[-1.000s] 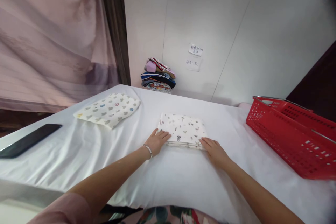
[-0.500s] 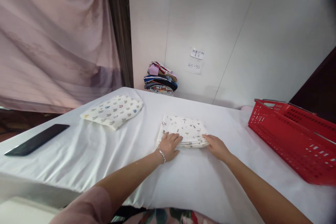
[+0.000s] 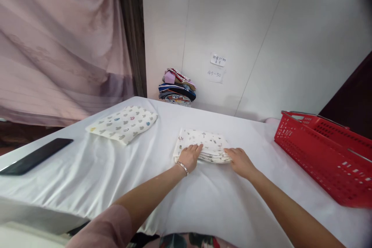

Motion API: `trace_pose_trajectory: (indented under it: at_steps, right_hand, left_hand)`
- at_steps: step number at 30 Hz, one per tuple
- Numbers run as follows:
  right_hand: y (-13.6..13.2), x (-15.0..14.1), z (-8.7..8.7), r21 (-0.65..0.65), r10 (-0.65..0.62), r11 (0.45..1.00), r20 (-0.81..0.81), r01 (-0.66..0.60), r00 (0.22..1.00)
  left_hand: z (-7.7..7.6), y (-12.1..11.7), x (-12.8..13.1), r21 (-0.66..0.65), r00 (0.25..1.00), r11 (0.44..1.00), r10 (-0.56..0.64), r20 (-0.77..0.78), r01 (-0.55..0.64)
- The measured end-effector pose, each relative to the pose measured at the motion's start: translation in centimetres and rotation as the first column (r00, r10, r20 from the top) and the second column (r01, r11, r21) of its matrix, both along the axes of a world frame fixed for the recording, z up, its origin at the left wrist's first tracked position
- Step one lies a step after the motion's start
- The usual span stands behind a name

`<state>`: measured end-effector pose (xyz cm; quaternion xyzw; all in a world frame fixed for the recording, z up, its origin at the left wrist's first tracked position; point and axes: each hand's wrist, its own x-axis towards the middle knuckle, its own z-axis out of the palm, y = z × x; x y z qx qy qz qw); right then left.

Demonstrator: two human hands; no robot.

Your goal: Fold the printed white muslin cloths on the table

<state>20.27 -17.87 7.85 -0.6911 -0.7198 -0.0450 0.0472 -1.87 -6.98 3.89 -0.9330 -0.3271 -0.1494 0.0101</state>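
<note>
A folded white cloth (image 3: 207, 141) with a small scattered print lies on the table, its stacked layers showing along the front edge. My left hand (image 3: 189, 157), with a bracelet at the wrist, is closed over that front edge left of the middle, fingers on top; the thumb is hidden. At the cloth's right front corner, my right hand (image 3: 240, 162) grips the edge with its fingertips. Farther left lies another cloth (image 3: 124, 124), cream with grey shapes and a few coloured ones, apart from both hands.
A red perforated basket (image 3: 316, 155) with metal handles stands at the right. The white-covered table (image 3: 116, 174) carries a flat black object (image 3: 37, 156) at the left. Behind the far edge is a pile of folded clothes (image 3: 177, 87), near a wall with paper notes (image 3: 215, 73).
My left hand has shifted slightly right and turned, its fingers drawn closer together on the cloth's front edge. The layers there look a little more bunched. My right hand stays at the corner.
</note>
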Motion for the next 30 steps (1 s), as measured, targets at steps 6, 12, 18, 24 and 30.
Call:
trace_pose_trajectory:
  at_steps: [6, 12, 18, 24, 30]
  right_hand:
    - [-0.7, -4.5, -3.4, 0.142, 0.018, 0.99, 0.056, -0.026, 0.998]
    - [0.4, -2.9, -4.0, 0.183, -0.131, 0.977, 0.086, 0.114, 0.988]
    - [-0.9, -0.6, 3.2, 0.336, -0.114, 0.94, 0.123, 0.067, 0.986]
    - [-3.9, -0.7, 12.0, 0.569, 0.042, 0.822, -0.03, -0.017, 0.999]
    - [-0.6, 1.8, 11.2, 0.438, 0.142, 0.894, -0.478, 0.096, 0.867]
  left_hand:
    - [2.1, 0.0, 0.6, -0.027, 1.0, 1.0, 0.01, -0.015, -0.01]
    - [3.6, 0.2, 0.3, -0.004, 0.998, 1.0, 0.007, -0.066, -0.007]
    - [9.1, -0.2, -0.5, 0.053, 0.995, 0.996, -0.065, -0.077, 0.069]
    - [17.9, -0.8, -2.9, -0.019, 0.982, 0.983, -0.183, -0.057, 0.182]
    - [18.3, 3.5, -2.5, -0.475, 0.934, 0.834, -0.352, -0.063, 0.282]
